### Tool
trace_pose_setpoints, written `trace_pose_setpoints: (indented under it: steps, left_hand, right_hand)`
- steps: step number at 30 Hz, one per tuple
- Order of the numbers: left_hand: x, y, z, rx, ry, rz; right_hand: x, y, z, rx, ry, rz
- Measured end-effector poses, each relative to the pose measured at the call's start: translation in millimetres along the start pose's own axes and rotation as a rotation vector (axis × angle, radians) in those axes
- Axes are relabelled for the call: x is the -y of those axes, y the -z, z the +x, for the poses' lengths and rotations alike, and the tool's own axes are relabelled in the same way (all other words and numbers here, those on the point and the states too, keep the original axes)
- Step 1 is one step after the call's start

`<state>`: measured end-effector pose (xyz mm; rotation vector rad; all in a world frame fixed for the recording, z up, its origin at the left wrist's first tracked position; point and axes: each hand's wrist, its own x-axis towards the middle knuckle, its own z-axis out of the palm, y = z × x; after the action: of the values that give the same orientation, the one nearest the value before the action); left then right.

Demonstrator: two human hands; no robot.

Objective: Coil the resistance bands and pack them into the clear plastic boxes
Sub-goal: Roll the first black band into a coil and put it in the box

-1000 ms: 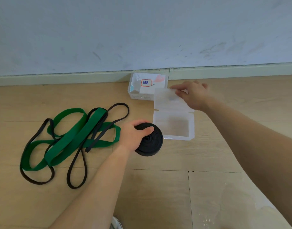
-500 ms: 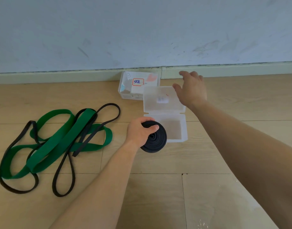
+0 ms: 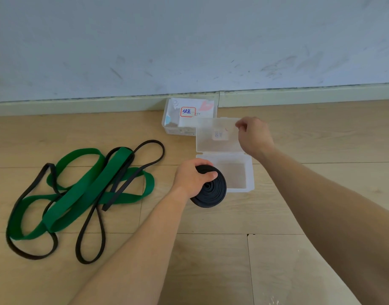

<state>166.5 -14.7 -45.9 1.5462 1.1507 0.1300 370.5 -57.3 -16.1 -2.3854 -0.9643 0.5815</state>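
Across the wooden floor [image 3: 211, 271], at left, a tangle of wide green band [image 3: 90, 190] and thin black band [image 3: 88, 238], both loose and not yet coiled. Right of centre, an open clear box [image 3: 250, 172], nothing in its tray, lid [image 3: 211, 142] swung back toward the wall. Just behind it, a labelled box [image 3: 189, 115] against the skirting. Over the tray's near left corner, a coiled black band [image 3: 213, 194], spiral face toward the camera. Clamped around that coil from the left: the left grip [image 3: 191, 179], thumb across the top. Pinched on the lid's far right corner: the right grip [image 3: 255, 137]. Tray just right of and slightly beyond the coil, long axis seemingly left to right; left grip nearer, so probably a short carry rightward, then down flat.
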Motion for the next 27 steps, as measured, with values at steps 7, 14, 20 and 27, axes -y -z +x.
trace_pose_setpoints:
  steps: [7,14,20,27]
  left_hand:
    - [-3.7,2.6,-5.8,-0.029,0.011,-0.074]
    - [-15.5,-3.8,-18.9,-0.216,0.0,-0.21]
    - [-35.9,-19.6,-10.1,-0.362,-0.018,-0.36]
    - [-39.4,-31.9,18.2,-0.277,-0.066,-0.375]
  right_hand:
    - [-4.4,5.6,-53.7,0.016,0.053,0.074]
    - [-4.0,4.4,-96.8,0.375,-0.255,0.479]
    - [-7.4,8.4,-94.4,0.391,-0.217,0.534]
    - [-17.6,-4.9,-69.5,0.204,-0.09,0.329]
